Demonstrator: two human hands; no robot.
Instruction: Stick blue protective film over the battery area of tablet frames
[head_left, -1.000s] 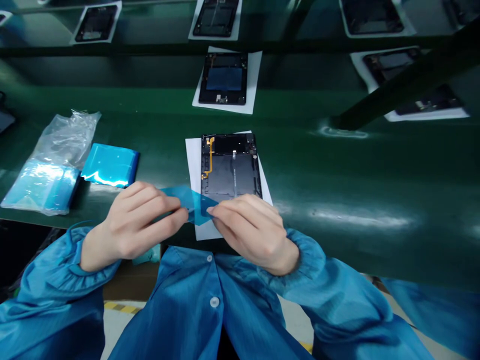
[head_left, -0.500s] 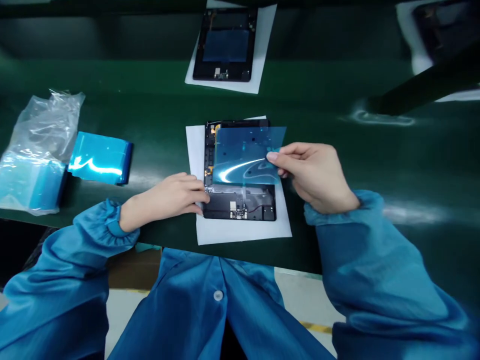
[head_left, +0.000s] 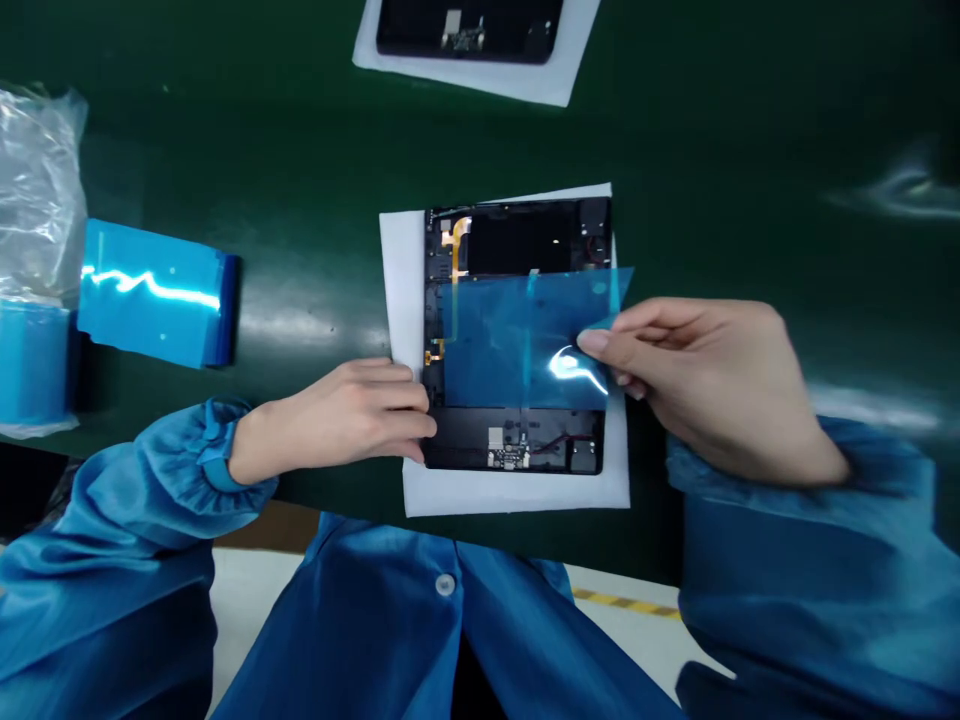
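An opened tablet [head_left: 465, 435] lies on a white sheet of paper [head_left: 525, 496], its circuit board, orange flat cables and dark interior showing. My left hand [head_left: 352, 412] is at the tablet's lower left edge, with its curled fingers and thumb holding the edge. Between thumb and fingers, my right hand [head_left: 712, 375] pinches the right side of a clear blue plastic film [head_left: 491, 345]. The film spreads over the middle of the tablet, its right corner lifted. Whether its left part touches the tablet, I cannot tell.
To the left lies a stack of blue films [head_left: 150, 290], beside a clear plastic bag [head_left: 37, 200] holding more blue film. Another opened tablet [head_left: 469, 30] on white paper is at the back. The green tabletop [head_left: 300, 200] ends just in front of my body.
The film has come down toward the front of the tablet, uncovering its far part. My right hand moved with it; my left hand stays at the edge. The view has shifted closer.
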